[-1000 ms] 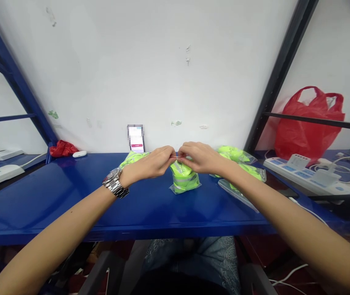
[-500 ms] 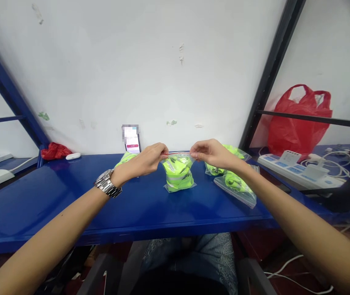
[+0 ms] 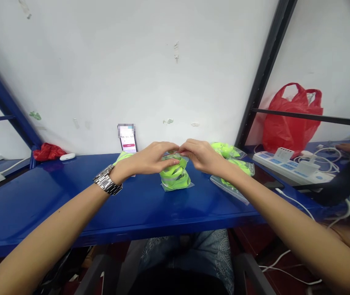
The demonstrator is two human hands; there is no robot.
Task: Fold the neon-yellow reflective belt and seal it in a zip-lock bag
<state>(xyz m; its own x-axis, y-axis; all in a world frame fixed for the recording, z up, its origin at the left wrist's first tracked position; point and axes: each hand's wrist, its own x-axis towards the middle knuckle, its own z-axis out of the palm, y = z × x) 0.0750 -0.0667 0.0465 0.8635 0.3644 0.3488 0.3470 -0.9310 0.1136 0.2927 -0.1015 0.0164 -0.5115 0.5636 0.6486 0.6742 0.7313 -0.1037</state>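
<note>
While both the left hand and right hand pinch the clear bag (neon fabric inside), fingertips should probably press evenly along its mouth.

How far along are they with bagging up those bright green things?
Done, it seems: filled clear bags of green fabric lie on the blue shelf to the right, and another shows behind the left wrist. In hand: the left hand and right hand pinch the top of one standing bag; whether it is sealed cannot be told. Left: no loose green pieces are visible, so the remainder is unclear.
</note>
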